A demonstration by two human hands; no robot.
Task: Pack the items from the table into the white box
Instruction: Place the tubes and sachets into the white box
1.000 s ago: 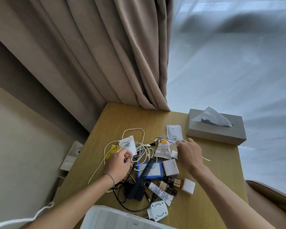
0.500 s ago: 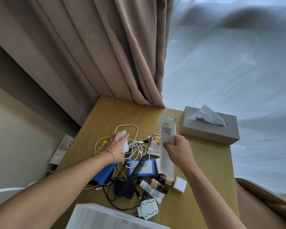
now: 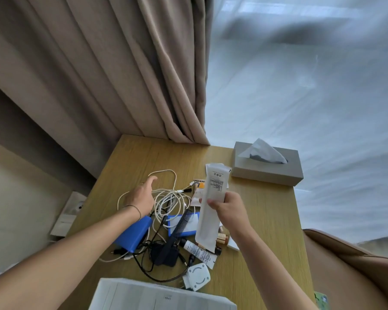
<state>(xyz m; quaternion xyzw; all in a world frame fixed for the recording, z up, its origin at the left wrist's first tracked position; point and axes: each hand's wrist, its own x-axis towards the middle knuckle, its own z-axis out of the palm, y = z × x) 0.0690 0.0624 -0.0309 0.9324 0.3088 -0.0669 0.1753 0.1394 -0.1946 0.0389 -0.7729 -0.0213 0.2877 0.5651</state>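
A: Right hand (image 3: 227,209) lifted clear of the table (image 3: 267,209), fingers curled round the middle of a long white sachet (image 3: 211,204), held upright, printed side toward the camera. Probably raised to clear the clutter before the carry to the white box (image 3: 159,296) at the near table edge.

B: Left hand (image 3: 141,198)?

A: Fingers straight and relaxed, gripping nothing, poised above the white cable (image 3: 168,198). Likely next pick.

B: Materials?

A: Sachet: thin matte film, flat, limp at the lower end. Cable: loose tangled loops, likely to snag. Black comb (image 3: 177,233): rigid, toothed, lying across a blue-edged flat case (image 3: 179,222). Blue block (image 3: 134,236): smooth, boxy, under the left wrist. White plug (image 3: 197,278): hard, rounded, just beside the box.

B: Remainder?

A: Small tube (image 3: 199,251) and black cable (image 3: 148,265) not yet packed. Box contents not readable.
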